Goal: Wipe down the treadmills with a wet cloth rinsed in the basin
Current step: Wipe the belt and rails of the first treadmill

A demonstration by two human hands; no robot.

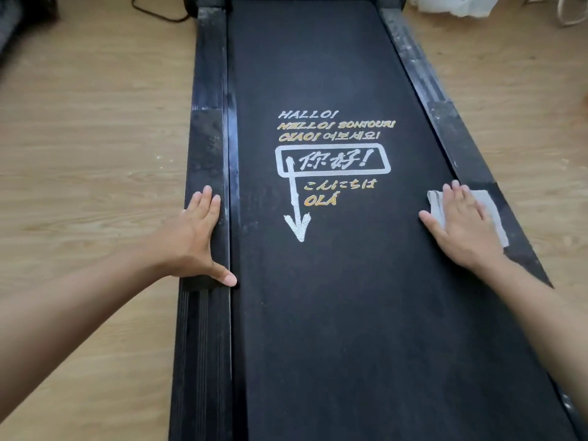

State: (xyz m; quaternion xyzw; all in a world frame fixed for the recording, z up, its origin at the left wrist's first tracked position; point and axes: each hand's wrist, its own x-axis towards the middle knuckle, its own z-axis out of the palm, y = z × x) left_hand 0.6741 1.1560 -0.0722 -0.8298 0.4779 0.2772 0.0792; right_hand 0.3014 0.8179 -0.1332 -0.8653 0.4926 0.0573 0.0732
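1. While the head camera looks down the length of the treadmill [334, 313], I see both hands lying flat on it, one at each edge of the black belt [334, 361].
2. The left hand [194, 237] rests palm down on the left side rail [206, 138]. Its fingers [206, 198] are straight and close together, pointing up the rail. The thumb is spread wide, with its tip at the belt's edge. This hand holds nothing.
3. The right hand [461, 224] is flat too, its fingers [458, 195] straight and slightly fanned. It presses down on the cloth [494, 218] without curling around it.
4. That pale cloth lies under the right palm and fingers, on the belt's right edge and lapping onto the right side rail [445, 122]. One corner shows just beside the index finger. A wider piece shows outside the little finger, running back toward the wrist.
5. Between the two thumbs I read the printed greetings [334, 160]. Most lines sit beyond the fingertips, and the white arrow [299, 218] points back toward the wrists.
6. Beyond both sets of fingertips, the rails show pale, dusty streaks.
7. Outside the left little finger lies the wooden floor [79, 154]. Far beyond the fingertips are a dark cable [159, 12] on the left and white fabric [451, 4] on the right.
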